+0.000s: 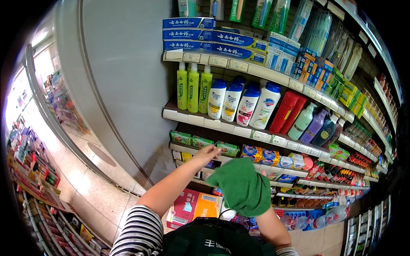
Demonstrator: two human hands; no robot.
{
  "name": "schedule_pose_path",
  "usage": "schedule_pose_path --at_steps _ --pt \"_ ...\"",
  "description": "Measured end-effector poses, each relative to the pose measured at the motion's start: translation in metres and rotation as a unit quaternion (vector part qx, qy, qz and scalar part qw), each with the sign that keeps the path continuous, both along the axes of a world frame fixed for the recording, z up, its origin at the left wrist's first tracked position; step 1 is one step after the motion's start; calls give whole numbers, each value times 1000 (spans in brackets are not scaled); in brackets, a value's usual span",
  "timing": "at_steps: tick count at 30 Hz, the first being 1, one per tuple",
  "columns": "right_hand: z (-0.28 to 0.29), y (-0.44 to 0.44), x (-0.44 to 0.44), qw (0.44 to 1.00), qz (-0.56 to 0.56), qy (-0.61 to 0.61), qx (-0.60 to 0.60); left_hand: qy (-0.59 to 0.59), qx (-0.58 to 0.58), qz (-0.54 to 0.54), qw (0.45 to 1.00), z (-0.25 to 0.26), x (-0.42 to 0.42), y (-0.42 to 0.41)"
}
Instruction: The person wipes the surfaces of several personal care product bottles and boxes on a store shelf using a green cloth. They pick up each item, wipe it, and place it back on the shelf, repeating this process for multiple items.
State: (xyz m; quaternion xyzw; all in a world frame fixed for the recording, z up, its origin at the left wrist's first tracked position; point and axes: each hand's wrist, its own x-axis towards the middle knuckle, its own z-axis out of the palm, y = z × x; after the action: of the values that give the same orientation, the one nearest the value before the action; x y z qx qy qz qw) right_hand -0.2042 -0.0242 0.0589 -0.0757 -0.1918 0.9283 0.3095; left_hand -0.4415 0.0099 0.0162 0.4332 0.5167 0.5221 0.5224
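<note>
My left hand (208,156) reaches toward the shelf, its fingers bent and close together near a green-and-white packet (227,148). Whether it touches or holds anything is unclear. A green cloth (241,187) drapes over my right hand, hiding nearly all of it; a bit of finger (263,173) shows at the cloth's upper right edge. The cloth hangs in front of the lower shelves. Just above my hands stand white shampoo bottles with blue caps (216,99), light green pump bottles (193,89) and red bottles (286,112). Boxed soaps (251,153) lie right of the packets.
Toothpaste boxes (187,34) and toothbrush packs fill the upper shelf. A grey panel (125,70) borders the shelving at left. Below are cardboard cartons (206,206) and large plastic water bottles (302,221) on the floor. Another stocked rack (51,220) stands at far left.
</note>
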Motion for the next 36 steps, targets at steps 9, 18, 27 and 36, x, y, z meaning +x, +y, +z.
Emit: schedule_pose_path --at_steps 9,18,27,36 --pt "9 -14 50 992 -123 30 2 247 287 417 826 59 -108 48" --pt "1 -43 100 955 -289 10 -61 273 189 471 817 83 -151 121" --pt "-16 -49 119 940 -334 -23 -68 321 213 430 816 77 -159 128" --pt "-22 -51 122 940 -333 -33 -67 439 153 413 783 91 -157 103"
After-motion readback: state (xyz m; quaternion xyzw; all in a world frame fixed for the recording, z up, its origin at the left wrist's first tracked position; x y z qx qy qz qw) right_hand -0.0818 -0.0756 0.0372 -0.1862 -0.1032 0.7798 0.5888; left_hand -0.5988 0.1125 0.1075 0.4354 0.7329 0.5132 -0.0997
